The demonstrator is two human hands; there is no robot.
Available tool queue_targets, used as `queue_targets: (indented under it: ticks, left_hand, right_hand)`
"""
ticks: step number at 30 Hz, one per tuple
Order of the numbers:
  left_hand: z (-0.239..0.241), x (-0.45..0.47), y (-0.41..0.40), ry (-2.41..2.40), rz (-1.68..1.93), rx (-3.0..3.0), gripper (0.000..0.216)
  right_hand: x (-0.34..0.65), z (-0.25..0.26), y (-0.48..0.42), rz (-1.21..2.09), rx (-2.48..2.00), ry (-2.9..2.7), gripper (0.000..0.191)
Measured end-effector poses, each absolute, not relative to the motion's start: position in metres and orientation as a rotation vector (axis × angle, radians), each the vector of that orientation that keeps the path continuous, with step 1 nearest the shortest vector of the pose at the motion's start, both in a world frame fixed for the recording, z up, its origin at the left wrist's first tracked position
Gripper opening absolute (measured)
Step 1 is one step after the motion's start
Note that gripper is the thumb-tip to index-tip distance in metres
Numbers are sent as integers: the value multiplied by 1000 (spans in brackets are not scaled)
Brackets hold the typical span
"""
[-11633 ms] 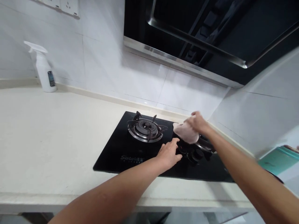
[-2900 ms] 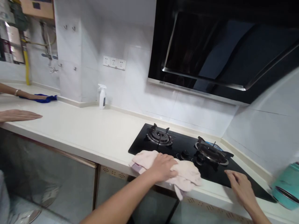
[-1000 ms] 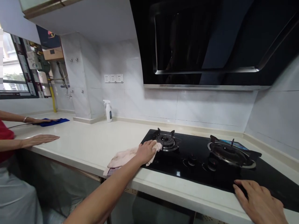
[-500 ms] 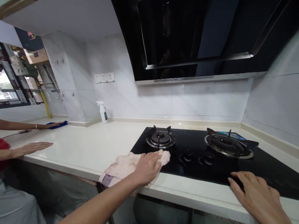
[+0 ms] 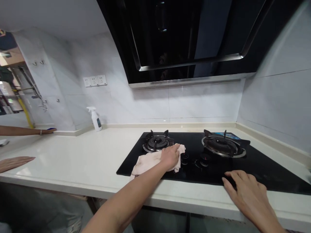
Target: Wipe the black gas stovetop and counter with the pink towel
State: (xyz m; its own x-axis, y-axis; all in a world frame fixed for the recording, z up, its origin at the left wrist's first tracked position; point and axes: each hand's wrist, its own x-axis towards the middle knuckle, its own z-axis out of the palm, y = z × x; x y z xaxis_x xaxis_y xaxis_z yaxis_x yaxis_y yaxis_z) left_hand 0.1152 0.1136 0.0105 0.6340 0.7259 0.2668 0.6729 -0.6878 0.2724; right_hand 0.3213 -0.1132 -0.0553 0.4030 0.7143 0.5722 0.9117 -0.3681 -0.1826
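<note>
My left hand [image 5: 170,156] presses down on a pale pink cloth [image 5: 146,162], its fingers bent over the bunched far end. The cloth lies across the left front of the black glass gas hob [image 5: 233,174], just in front of the left burner [image 5: 157,142] and against the left knob [image 5: 184,158]. Part of its near end hangs over onto the white worktop. With fingers apart and nothing held, my right hand [image 5: 246,192] rests at the hob's front edge, right of the second knob [image 5: 204,159].
A white spray bottle [image 5: 95,119] stands by the wall under the sockets [image 5: 94,81]. Above the hob slants a black range hood [image 5: 179,42]. At far left, another person's hand [image 5: 16,163] lies on the worktop [image 5: 80,158]; their other hand touches something blue [image 5: 51,130].
My left hand has slid the cloth rightward and further onto the hob, up to the left knob. My view has turned right. My right hand stays at the front edge.
</note>
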Motion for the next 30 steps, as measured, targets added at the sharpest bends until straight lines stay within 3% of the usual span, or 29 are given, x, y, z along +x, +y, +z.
queue_targets:
  ticks: [6,15,23,30]
  left_hand:
    - [19,116,118,1100,516,2752,44]
    - [34,27,77,955,184,2898,55]
    - [16,-74,69,1312,323,2955,57]
    - [19,-190,116,1927,319,2580,61]
  right_hand:
    - [318,-51,-115,-535,-2188,-1369,45]
    - [322,-54,-112,-479,-2200,-1331,49]
    - [325,-58,-111,-478,-2243,-1353,58]
    - [328,-60,-110,-462,-2245,-1351,63]
